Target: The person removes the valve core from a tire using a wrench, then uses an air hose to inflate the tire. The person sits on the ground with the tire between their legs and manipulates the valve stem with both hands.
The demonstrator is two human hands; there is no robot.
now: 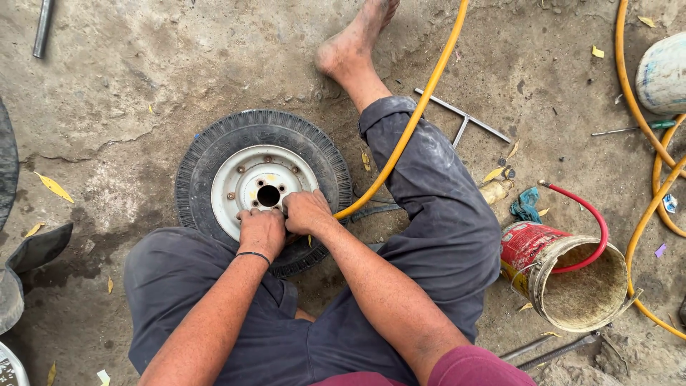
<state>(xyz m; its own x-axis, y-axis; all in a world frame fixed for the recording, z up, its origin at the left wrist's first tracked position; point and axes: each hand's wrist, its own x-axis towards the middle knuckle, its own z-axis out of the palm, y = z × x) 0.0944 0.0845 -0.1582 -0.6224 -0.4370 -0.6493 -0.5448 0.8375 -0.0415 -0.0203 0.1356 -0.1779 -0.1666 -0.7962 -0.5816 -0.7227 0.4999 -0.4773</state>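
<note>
A small black tyre on a white steel rim with a round centre hole lies flat on the concrete between my legs. My left hand is closed over the rim's near edge, a black band on its wrist. My right hand is closed beside it on the rim, where a yellow air hose ends. What the fingers pinch is hidden under them. My right leg in dark trousers stretches past the tyre, with a bare foot.
A dirty red and tan bucket with a red hose lies tipped at the right. More yellow hose loops at the far right. A metal T-wrench, a brass fitting, a blue rag and steel bars lie around.
</note>
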